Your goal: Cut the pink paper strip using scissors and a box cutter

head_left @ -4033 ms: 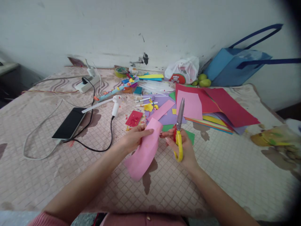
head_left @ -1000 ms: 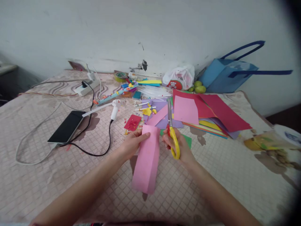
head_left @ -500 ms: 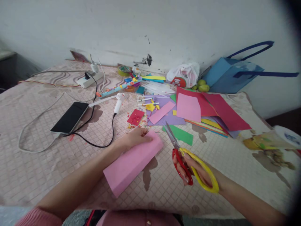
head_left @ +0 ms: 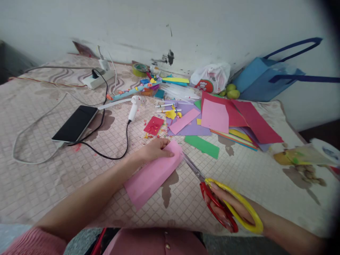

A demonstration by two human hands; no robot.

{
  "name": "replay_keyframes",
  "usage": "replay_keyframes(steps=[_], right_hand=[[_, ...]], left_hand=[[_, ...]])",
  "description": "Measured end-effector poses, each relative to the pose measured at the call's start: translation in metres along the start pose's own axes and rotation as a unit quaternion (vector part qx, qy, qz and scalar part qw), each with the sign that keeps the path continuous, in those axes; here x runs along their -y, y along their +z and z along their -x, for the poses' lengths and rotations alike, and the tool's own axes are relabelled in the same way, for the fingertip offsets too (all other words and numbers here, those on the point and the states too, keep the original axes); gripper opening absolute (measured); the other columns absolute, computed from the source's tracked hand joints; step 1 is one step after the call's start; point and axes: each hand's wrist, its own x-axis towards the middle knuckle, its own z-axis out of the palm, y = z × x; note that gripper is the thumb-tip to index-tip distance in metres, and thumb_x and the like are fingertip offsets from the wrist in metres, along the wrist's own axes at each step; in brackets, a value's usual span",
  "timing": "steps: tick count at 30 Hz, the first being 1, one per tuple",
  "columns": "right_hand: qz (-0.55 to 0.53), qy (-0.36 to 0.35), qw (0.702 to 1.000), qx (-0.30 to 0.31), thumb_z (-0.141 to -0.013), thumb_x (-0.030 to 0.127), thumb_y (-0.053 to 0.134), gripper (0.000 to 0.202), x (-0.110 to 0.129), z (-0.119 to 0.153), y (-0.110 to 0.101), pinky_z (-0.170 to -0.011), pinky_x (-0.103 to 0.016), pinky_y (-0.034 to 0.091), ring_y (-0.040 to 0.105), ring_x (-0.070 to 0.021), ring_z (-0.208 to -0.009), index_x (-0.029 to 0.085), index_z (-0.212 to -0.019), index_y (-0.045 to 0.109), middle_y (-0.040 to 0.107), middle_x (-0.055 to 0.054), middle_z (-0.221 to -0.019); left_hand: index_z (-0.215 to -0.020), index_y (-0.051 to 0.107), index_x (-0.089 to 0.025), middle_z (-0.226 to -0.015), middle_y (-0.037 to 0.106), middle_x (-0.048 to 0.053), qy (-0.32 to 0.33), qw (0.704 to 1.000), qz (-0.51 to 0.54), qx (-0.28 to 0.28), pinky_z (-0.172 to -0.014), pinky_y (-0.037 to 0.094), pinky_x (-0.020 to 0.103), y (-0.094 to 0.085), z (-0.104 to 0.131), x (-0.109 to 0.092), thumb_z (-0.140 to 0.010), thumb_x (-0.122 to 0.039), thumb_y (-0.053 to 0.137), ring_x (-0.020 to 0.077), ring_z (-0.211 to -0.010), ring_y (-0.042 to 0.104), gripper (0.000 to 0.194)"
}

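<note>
My left hand pinches the far end of a folded pink sheet of paper, thumb on top. The sheet slants toward the table's front edge, with a crease along its length. In my right hand is a pair of scissors with one red and one yellow handle. Their blade tips meet the paper's far right corner, close to my left thumb; whether they have cut into it I cannot tell. Beyond the scissors lies a green paper strip.
Coloured sheets and a loose pink strip lie behind my hands. A glue gun, its black cord and a phone are at left. A blue bag, plastic bag and cup stand farther right.
The scissors have swung left and down so their tips reach the pink paper's corner. My left hand keeps its hold, and the paper sits slightly turned. The camera view has shifted a little.
</note>
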Motion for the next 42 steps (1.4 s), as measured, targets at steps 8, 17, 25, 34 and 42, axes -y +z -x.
replay_keyframes(steps=[8, 17, 25, 34, 42], right_hand=[[-0.012, 0.007, 1.0, 0.007, -0.083, 0.067, 0.045, 0.049, 0.001, -0.003, 0.003, -0.036, -0.02, 0.039, 0.041, -0.0082, -0.032, 0.019, -0.08, 0.055, 0.048, 0.005, -0.042], [0.012, 0.015, 1.0, 0.006, -0.082, 0.068, 0.044, 0.049, 0.003, -0.005, 0.005, -0.035, -0.019, 0.038, 0.04, -0.0081, -0.033, 0.02, -0.081, 0.054, 0.046, 0.006, -0.044], [0.004, 0.019, 1.0, 0.01, -0.083, 0.068, 0.044, 0.049, 0.007, -0.003, 0.007, -0.034, -0.018, 0.038, 0.039, -0.0071, -0.032, 0.02, -0.081, 0.054, 0.046, 0.006, -0.044], [0.003, 0.016, 1.0, 0.006, -0.082, 0.068, 0.044, 0.049, 0.01, -0.001, 0.01, -0.034, -0.018, 0.037, 0.039, -0.0078, -0.031, 0.02, -0.079, 0.054, 0.045, 0.006, -0.042], [0.007, 0.001, 1.0, 0.002, -0.084, 0.066, 0.045, 0.047, 0.009, 0.0, 0.01, -0.034, -0.019, 0.038, 0.039, -0.0086, -0.031, 0.02, -0.079, 0.055, 0.045, 0.006, -0.041]], left_hand=[[-0.087, 0.067, -0.015, -0.084, 0.068, 0.005, 0.0, 1.0, 0.009, -0.007, -0.056, 0.041, 0.021, 0.003, 0.003, -0.004, -0.066, -0.025, 0.074, 0.0149, -0.068, 0.061, 0.024], [-0.08, 0.067, -0.014, -0.075, 0.066, 0.002, 0.003, 1.0, 0.007, -0.016, -0.052, 0.039, 0.019, 0.004, 0.005, -0.011, -0.066, -0.02, 0.074, 0.0107, -0.058, 0.056, 0.017], [-0.078, 0.067, -0.014, -0.073, 0.065, 0.002, 0.008, 1.0, -0.004, -0.02, -0.054, 0.04, 0.02, 0.005, 0.006, -0.015, -0.066, -0.018, 0.073, 0.0106, -0.059, 0.056, 0.014], [-0.079, 0.067, -0.015, -0.075, 0.065, 0.001, 0.011, 0.999, -0.026, -0.021, -0.055, 0.041, 0.019, 0.003, 0.006, -0.014, -0.065, -0.02, 0.072, 0.0114, -0.061, 0.056, 0.016], [-0.079, 0.067, -0.014, -0.075, 0.065, 0.002, 0.009, 1.0, -0.026, -0.016, -0.056, 0.041, 0.02, 0.004, 0.006, -0.015, -0.065, -0.02, 0.071, 0.0118, -0.061, 0.056, 0.016]])
